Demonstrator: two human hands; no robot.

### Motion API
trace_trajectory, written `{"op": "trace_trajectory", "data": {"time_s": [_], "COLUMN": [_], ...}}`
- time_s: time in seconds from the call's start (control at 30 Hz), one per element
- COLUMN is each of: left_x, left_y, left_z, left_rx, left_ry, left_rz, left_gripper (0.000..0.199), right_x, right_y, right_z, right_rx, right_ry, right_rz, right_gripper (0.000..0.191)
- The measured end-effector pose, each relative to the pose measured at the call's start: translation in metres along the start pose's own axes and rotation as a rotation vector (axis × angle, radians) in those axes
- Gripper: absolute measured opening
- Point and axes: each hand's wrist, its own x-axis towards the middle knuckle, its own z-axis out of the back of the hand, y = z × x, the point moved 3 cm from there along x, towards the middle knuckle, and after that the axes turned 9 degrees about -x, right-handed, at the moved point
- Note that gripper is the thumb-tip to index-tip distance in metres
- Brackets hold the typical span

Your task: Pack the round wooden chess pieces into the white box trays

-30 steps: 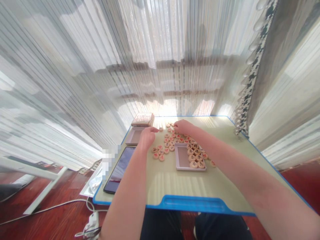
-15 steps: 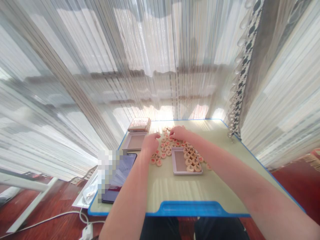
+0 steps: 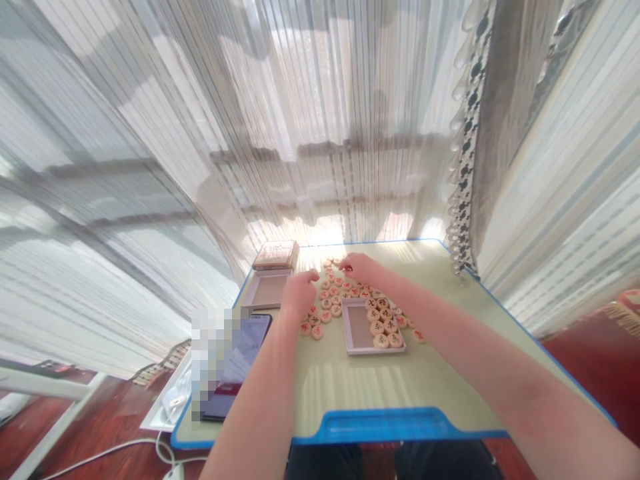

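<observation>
Round wooden pieces [image 3: 326,315] with red or black characters lie scattered over the middle of the table. Among them stands a shallow open box [image 3: 356,350], its right part filled with two columns of black-marked pieces [image 3: 385,315]. My left hand [image 3: 301,292] is over the left edge of the scattered pieces, fingers curled; whether it holds anything is too small to tell. At the far side of the pieces, my right hand [image 3: 360,267] has its fingers pinched together around a small piece, seen only in part at the fingertips.
A second shallow tray [image 3: 269,291] is at the back left, with a stacked box [image 3: 275,255] behind it. A tablet or phone [image 3: 240,360] lies at the left edge. The small table [image 3: 450,387] has a blue rim; sheer curtains hang behind it.
The view has shifted slightly. My right hand's fingers have turned at the far pieces, and a dark red spot now shows at their tips. My left hand has barely moved.
</observation>
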Motion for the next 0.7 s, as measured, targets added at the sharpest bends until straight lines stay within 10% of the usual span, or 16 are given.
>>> {"op": "trace_trajectory", "data": {"time_s": [0.7], "left_x": [0.000], "left_y": [-0.011], "left_z": [0.000], "left_rx": [0.044], "left_ry": [0.034], "left_rz": [-0.005], "left_gripper": [0.039], "right_x": [0.022], "right_y": [-0.021], "right_z": [-0.010], "right_rx": [-0.108], "right_ry": [-0.032], "right_rz": [-0.004], "right_gripper": [0.029]}}
